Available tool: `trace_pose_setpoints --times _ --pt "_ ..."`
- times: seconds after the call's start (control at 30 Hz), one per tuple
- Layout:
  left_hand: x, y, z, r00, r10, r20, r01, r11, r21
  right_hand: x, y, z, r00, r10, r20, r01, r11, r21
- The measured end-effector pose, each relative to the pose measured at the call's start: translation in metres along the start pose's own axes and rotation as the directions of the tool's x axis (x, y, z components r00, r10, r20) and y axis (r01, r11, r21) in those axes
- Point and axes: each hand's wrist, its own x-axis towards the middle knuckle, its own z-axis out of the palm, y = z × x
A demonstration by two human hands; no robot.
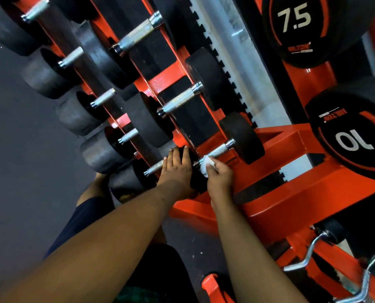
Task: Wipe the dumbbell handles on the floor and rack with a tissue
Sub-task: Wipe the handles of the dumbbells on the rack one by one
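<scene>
White tissue pinched in your right hand rubs the nearest dumbbell handle; your left hand lies flat on its head, steadying it.

Both bare arms reached forward, side by side.
The left hand lay flat with straight fingers; the right hand curled, fingertips pinching.

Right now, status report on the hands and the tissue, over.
Left hand flat on dumbbell head, bracing. Right hand holds tissue against nearest rack handle. Nothing blocking the handle.
</scene>
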Motion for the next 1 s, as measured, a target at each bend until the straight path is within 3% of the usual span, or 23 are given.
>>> trace_pose_setpoints --times 0.07,0.1,0.13,0.17,0.23,0.3,0.33,0.4,0.47,0.5,0.57,0.63,0.67,0.77,0.8,0.87,0.97,1.0 --pt "0.0 0.0 -0.001 1.0 0.006 0.006 -0.006 1.0 0.021 0.008 -0.008 -0.006 0.953 -0.301 0.024 0.296 0.914 -0.278" --pt "-0.001 -0.001 -0.001 1.0 0.009 0.015 -0.009 1.0 0.023 0.014 -0.011 -0.007 0.896 -0.44 0.066 0.426 0.804 -0.416" --pt "-0.001 -0.001 -0.002 1.0 0.012 0.018 -0.012 1.0 0.021 0.024 -0.01 -0.006 0.819 -0.551 0.158 0.536 0.639 -0.551" --pt "-0.002 -0.001 -0.003 1.0 0.015 0.018 -0.016 1.0 0.018 0.03 -0.011 -0.005 0.759 -0.567 0.32 0.607 0.436 -0.665" --pt "-0.002 -0.001 -0.002 1.0 0.02 0.018 -0.02 1.0 0.015 0.031 -0.009 -0.002 0.724 -0.279 0.63 0.67 0.067 -0.74" --pt "-0.001 -0.002 -0.001 1.0 0.021 0.014 -0.021 1.0 0.013 0.029 -0.006 -0.009 0.657 -0.027 0.753 0.748 -0.102 -0.656" --pt "-0.001 -0.002 -0.001 1.0 0.019 0.012 -0.02 1.0 0.016 0.029 -0.007 -0.016 0.636 -0.001 0.772 0.763 -0.145 -0.63" --pt "-0.001 -0.001 -0.003 1.0 0.015 0.02 -0.015 1.0 0.027 0.038 -0.01 -0.03 0.703 -0.084 0.706 0.689 -0.168 -0.705" --pt "-0.001 0.0 -0.005 0.999 0.01 0.039 -0.011 0.999 0.037 0.045 -0.015 -0.035 0.815 -0.169 0.554 0.54 -0.121 -0.833" --pt "-0.001 0.0 -0.005 0.999 0.009 0.041 -0.011 0.999 0.035 0.043 -0.014 -0.032 0.834 -0.179 0.522 0.512 -0.104 -0.853" --pt "0.0 -0.001 -0.003 0.999 0.013 0.032 -0.013 1.0 0.021 0.031 -0.004 -0.024 0.776 -0.128 0.618 0.607 -0.117 -0.786" --pt "0.001 -0.002 -0.001 1.0 0.014 0.015 -0.014 1.0 0.008 0.025 0.004 -0.026 0.668 -0.075 0.74 0.723 -0.172 -0.669" --pt "0.001 -0.002 0.0 1.0 0.013 0.015 -0.013 1.0 0.007 0.028 0.002 -0.029 0.668 -0.076 0.74 0.719 -0.191 -0.668" --pt "0.001 -0.002 -0.002 0.999 0.015 0.032 -0.015 1.0 0.027 0.036 -0.012 -0.034 0.85 -0.114 0.514 0.501 -0.127 -0.856" --pt "0.001 -0.002 -0.002 0.999 0.014 0.034 -0.015 0.999 0.029 0.034 -0.013 -0.033 0.877 -0.12 0.465 0.454 -0.112 -0.884" --pt "0.001 -0.002 -0.001 0.999 0.015 0.033 -0.016 1.0 0.018 0.022 -0.009 -0.026 0.857 -0.082 0.509 0.501 -0.099 -0.86" --pt "0.002 -0.004 0.002 1.0 0.015 0.006 -0.015 1.0 -0.004 0.008 -0.002 -0.026 0.7 0.072 0.71 0.713 -0.123 -0.69" --pt "0.003 -0.004 0.002 1.0 0.017 0.004 -0.017 1.0 0.003 0.01 -0.005 -0.029 0.683 0.086 0.725 0.73 -0.12 -0.673"
